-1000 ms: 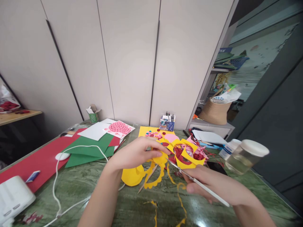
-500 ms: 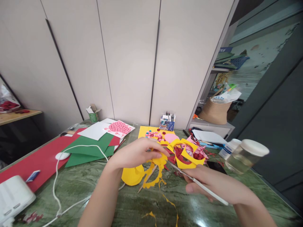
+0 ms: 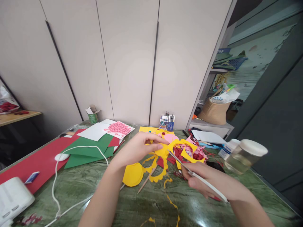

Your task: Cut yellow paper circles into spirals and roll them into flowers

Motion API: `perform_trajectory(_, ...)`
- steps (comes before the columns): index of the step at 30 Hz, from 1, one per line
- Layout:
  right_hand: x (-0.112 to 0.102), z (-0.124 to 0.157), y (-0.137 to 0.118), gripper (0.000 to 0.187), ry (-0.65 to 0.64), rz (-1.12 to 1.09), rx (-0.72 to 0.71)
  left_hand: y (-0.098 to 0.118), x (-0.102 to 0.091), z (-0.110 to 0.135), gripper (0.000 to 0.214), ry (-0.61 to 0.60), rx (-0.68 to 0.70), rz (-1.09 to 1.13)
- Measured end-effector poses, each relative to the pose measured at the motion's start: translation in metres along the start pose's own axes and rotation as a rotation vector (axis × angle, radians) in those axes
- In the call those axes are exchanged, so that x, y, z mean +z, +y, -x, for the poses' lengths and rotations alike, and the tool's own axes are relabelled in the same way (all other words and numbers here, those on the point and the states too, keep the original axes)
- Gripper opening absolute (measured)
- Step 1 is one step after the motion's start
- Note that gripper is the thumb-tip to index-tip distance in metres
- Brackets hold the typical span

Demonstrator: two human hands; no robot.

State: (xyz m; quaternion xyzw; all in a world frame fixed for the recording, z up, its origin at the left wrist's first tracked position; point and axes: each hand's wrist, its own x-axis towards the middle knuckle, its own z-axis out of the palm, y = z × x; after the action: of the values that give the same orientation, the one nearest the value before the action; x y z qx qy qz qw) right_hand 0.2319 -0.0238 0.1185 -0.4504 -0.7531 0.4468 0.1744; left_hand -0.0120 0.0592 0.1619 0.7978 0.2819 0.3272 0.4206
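My left hand point(image 3: 143, 148) pinches a yellow paper piece point(image 3: 161, 175) cut into a scalloped, curling strip, which hangs below my fingers. My right hand point(image 3: 201, 179) grips white-handled scissors point(image 3: 208, 187), their tips pointing up and left at the paper near my left fingertips. Whether the blades meet the paper is hard to tell. A thin yellow offcut point(image 3: 171, 200) trails down over the table. Left of the strip lies a yellow paper circle point(image 3: 133, 175), and a pointed wooden stick point(image 3: 146, 181) rests beside it.
Yellow paper frames point(image 3: 189, 149) and red and pink scraps lie behind my right hand. A lidded jar point(image 3: 246, 156) stands at right. Green paper point(image 3: 88, 153), a long red sheet point(image 3: 44, 157), a white cable point(image 3: 55, 189) and a white charger point(image 3: 15, 198) occupy the left.
The yellow scalloped strip has shifted and turned in my left hand, its loop now hanging further right. The scissors tips have moved slightly upward. The trailing offcut has swung a little.
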Motion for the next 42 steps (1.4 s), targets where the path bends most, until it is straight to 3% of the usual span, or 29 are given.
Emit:
perform_trajectory(7, 0.006, -0.006, 0.001, 0.045, 0.058, -0.224, -0.135, 0.004, 0.017, -0.006, 0.020, 0.098, 0.028, 0.201)
perform_trajectory(13, 0.010, -0.006, 0.008, 0.048, 0.118, -0.368, -0.198, 0.007, 0.024, -0.008, 0.019, 0.215, -0.006, 0.248)
perform_trajectory(26, 0.008, -0.006, 0.004, 0.040, 0.037, -0.467, -0.221, 0.003, 0.037, -0.013, 0.013, 0.276, 0.043, 0.269)
perform_trajectory(33, 0.013, -0.011, 0.007, 0.038, 0.098, -0.453, -0.242, 0.002, 0.047, -0.014, 0.010, 0.411, 0.016, 0.338)
perform_trajectory(42, 0.016, -0.015, 0.013, 0.037, 0.125, -0.465, -0.272, -0.001, 0.054, -0.017, 0.012, 0.449, 0.003, 0.354)
